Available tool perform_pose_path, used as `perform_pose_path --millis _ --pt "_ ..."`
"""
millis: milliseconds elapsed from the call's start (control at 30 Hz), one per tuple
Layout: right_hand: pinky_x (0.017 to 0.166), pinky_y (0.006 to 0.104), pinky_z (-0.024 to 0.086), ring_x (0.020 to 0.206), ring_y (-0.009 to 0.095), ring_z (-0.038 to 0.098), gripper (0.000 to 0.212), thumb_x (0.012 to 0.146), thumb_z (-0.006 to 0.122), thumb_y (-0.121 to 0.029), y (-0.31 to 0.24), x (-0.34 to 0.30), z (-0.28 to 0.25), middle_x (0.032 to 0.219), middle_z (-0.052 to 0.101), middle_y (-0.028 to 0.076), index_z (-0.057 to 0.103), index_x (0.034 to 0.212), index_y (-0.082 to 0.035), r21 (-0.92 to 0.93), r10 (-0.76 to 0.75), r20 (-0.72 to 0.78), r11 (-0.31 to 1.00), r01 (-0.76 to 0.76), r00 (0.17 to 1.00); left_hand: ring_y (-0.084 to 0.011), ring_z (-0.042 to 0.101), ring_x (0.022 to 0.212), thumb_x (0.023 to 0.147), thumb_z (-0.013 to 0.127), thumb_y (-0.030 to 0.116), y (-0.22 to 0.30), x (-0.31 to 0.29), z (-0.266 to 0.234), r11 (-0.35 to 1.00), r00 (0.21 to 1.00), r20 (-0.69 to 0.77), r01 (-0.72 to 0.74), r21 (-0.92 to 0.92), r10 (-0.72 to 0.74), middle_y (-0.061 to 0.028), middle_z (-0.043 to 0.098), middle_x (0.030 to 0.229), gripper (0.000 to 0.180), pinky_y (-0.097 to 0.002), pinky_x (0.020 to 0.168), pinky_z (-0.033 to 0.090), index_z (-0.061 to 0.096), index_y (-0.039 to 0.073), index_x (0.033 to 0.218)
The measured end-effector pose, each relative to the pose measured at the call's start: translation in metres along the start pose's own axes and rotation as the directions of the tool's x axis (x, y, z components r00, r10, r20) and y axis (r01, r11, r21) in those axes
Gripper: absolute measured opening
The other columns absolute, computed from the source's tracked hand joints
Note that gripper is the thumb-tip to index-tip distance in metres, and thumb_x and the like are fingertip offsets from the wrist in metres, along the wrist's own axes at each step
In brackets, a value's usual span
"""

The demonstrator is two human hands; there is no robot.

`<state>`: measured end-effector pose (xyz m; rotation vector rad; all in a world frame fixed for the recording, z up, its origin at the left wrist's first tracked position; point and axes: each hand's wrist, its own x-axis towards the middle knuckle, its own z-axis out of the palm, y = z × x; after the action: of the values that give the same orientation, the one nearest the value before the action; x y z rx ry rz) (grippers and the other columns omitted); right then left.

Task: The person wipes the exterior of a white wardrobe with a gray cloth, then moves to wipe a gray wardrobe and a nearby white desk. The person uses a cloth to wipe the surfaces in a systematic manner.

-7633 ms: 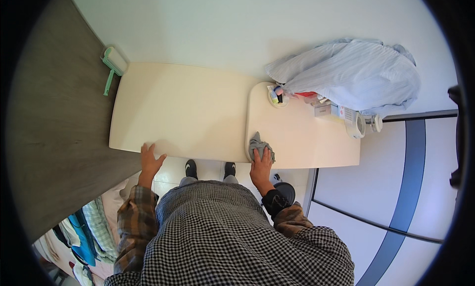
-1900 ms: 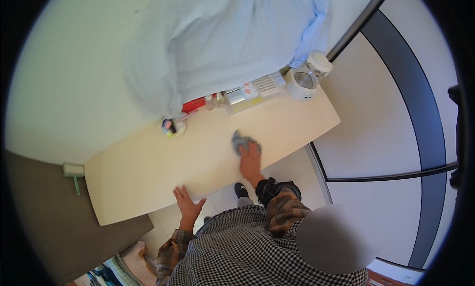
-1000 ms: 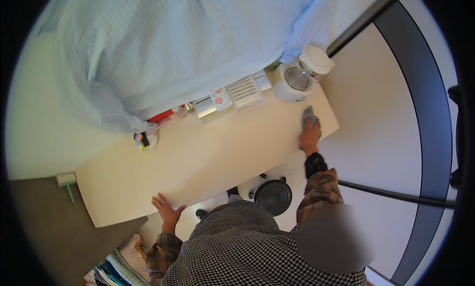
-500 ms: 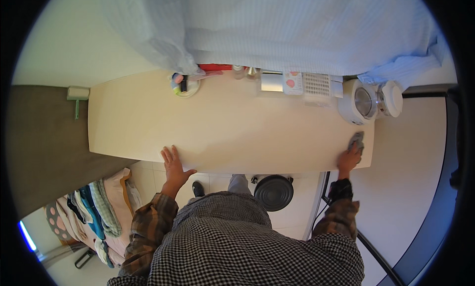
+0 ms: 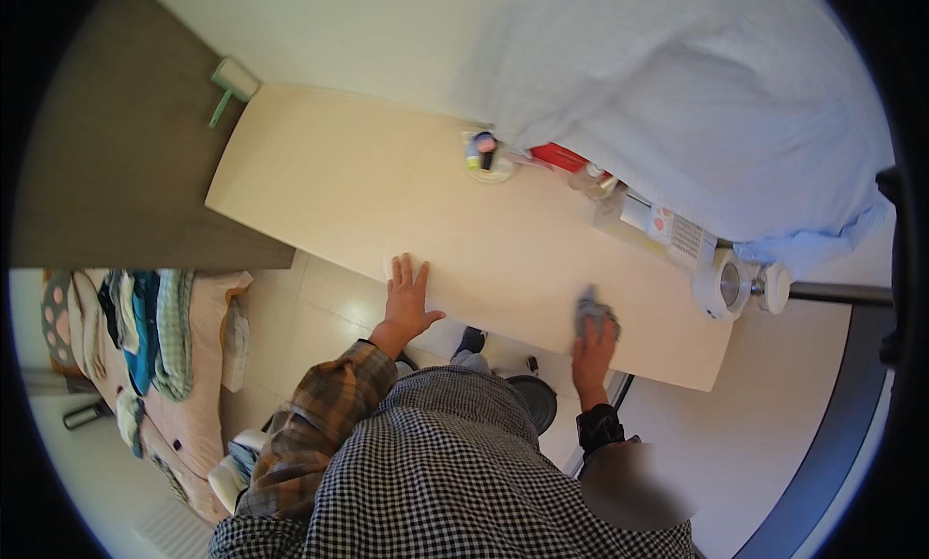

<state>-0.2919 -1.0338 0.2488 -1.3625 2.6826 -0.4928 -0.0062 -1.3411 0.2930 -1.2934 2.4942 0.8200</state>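
A grey cloth (image 5: 595, 314) lies bunched under the fingers of my right hand (image 5: 593, 354), pressed on the pale desk (image 5: 387, 172) near its front edge. The fingers are closed over the cloth, which is slightly blurred. My left hand (image 5: 408, 302) rests by the same front edge, fingers spread, holding nothing. Along the desk's back side stand a small round dish (image 5: 492, 168) with colourful little items, a clear box (image 5: 624, 218) and a white round appliance (image 5: 718, 286).
A light blue curtain (image 5: 697, 104) hangs over the desk's back edge. A lint roller (image 5: 232, 80) is at the far left corner. Folded clothes (image 5: 145, 327) lie on a bed at left. A dark round stool (image 5: 534, 399) stands below the desk, beside my legs.
My right hand has slid the cloth leftward from the desk's right end. The view has turned, so the desk now slants. My left hand stays spread at the front edge.
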Motion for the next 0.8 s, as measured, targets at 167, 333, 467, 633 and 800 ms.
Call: perform_pose_path --millis 167,333,467,633,800 --pt "0.115 0.0630 0.024 0.141 0.052 0.032 0.062 0.087 0.063 -0.008 -0.037 0.010 0.039 0.154 0.035 0.031 0.048 0.147 -0.009 -0.092 0.185 -0.222 0.973 -0.209 0.957 -0.0351 0.046 0.139 0.086 0.076 0.040 -0.120 -0.047 -0.011 0.892 0.992 -0.026 -0.124 -0.434 0.125 -0.0195 0.051 0.149 0.070 -0.0428 0.114 0.040 0.055 0.003 0.141" --pt "0.116 0.0620 0.023 0.143 0.050 0.030 0.058 0.086 0.061 -0.005 -0.214 0.012 0.098 0.154 0.035 0.030 0.051 0.143 -0.010 0.025 -0.166 -0.027 0.986 0.167 0.986 -0.0389 0.060 0.124 0.086 0.074 0.039 -0.286 -0.173 0.011 0.938 0.981 -0.089 0.135 -0.318 -0.172 -0.0223 0.063 0.133 0.063 -0.0446 0.106 0.048 0.060 0.001 0.135" --pt "0.116 0.0609 0.024 0.143 0.049 0.031 0.053 0.088 0.059 -0.002 -0.315 0.032 0.122 0.154 0.036 0.026 0.055 0.140 -0.011 0.047 -0.305 0.024 0.952 0.304 0.952 -0.0402 0.062 0.120 0.084 0.075 0.039 -0.379 -0.291 0.058 0.830 0.872 -0.075 0.431 -0.353 -0.484 -0.0232 0.067 0.127 0.061 -0.0454 0.104 0.049 0.064 -0.001 0.128" --pt "0.117 0.0594 0.025 0.144 0.047 0.031 0.057 0.087 0.059 0.000 -0.351 0.056 0.123 0.155 0.035 0.026 0.053 0.142 -0.011 0.042 -0.487 0.137 0.873 0.486 0.862 -0.0391 0.066 0.112 0.085 0.075 0.042 -0.412 -0.389 0.138 0.571 0.692 0.130 0.674 -0.469 -0.710 -0.0235 0.070 0.118 0.060 -0.0445 0.098 0.053 0.066 -0.001 0.126" --pt "0.116 0.0598 0.027 0.147 0.047 0.028 0.059 0.084 0.058 0.003 -0.363 0.067 0.121 0.156 0.035 0.025 0.055 0.141 -0.012 0.042 -0.566 0.307 0.811 0.584 0.765 -0.0366 0.069 0.106 0.084 0.076 0.044 -0.409 -0.415 0.202 0.479 0.646 0.254 0.728 -0.491 -0.720 -0.0224 0.072 0.113 0.062 -0.0423 0.094 0.056 0.066 0.001 0.127"
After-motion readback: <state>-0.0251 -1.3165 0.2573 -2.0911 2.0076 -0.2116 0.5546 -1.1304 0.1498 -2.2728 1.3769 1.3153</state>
